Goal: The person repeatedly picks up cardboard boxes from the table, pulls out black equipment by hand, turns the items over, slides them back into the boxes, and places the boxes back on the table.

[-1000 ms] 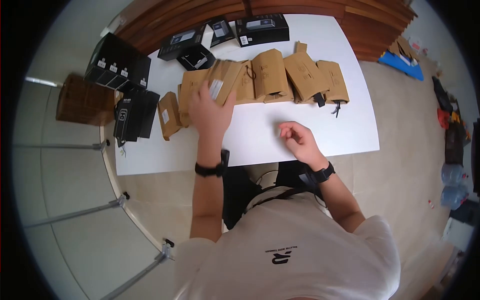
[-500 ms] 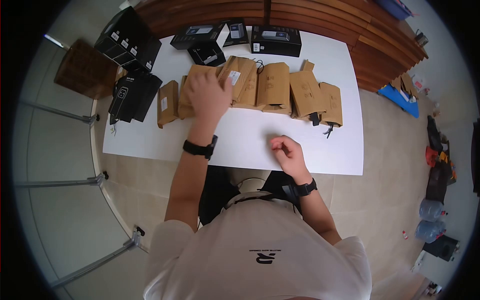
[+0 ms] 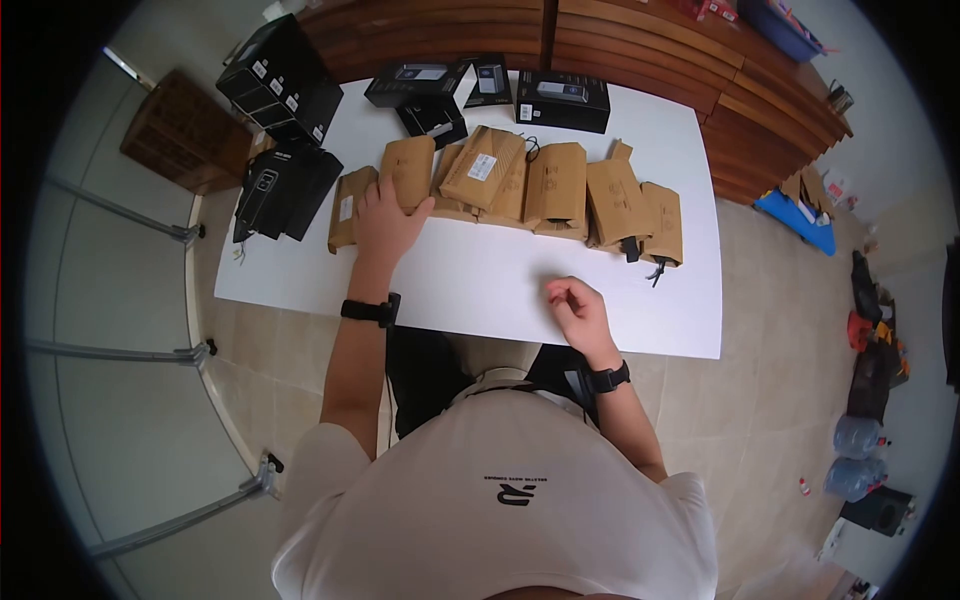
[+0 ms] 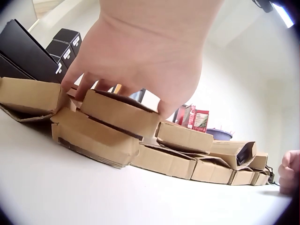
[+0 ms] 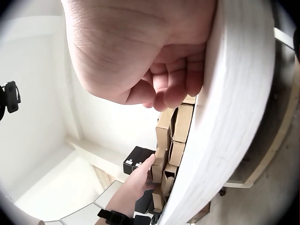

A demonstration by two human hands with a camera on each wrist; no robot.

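My left hand (image 3: 388, 228) spans a brown cardboard box (image 3: 409, 165) near the left end of the row, thumb on its right side and fingers on its left. In the left wrist view this box (image 4: 119, 112) lies on top of another cardboard box (image 4: 91, 138). A labelled cardboard box (image 3: 347, 212) lies to the left of the hand. Right of it, another labelled cardboard box (image 3: 480, 167) lies tilted over its neighbours. My right hand (image 3: 580, 318) rests at the table's front edge, fingers loosely curled and holding nothing.
More cardboard boxes (image 3: 557, 185) continue to the right on the white table (image 3: 460, 280), some with black cables (image 3: 657, 270) poking out. Black printed boxes (image 3: 563, 100) stand along the back, and others (image 3: 285, 190) are stacked at the left. A wooden cabinet (image 3: 640, 60) stands behind.
My left hand has left the labelled cardboard box and moved left to the box beside it. A gap now shows between those two boxes. My right hand stays in place; the head view has shifted.
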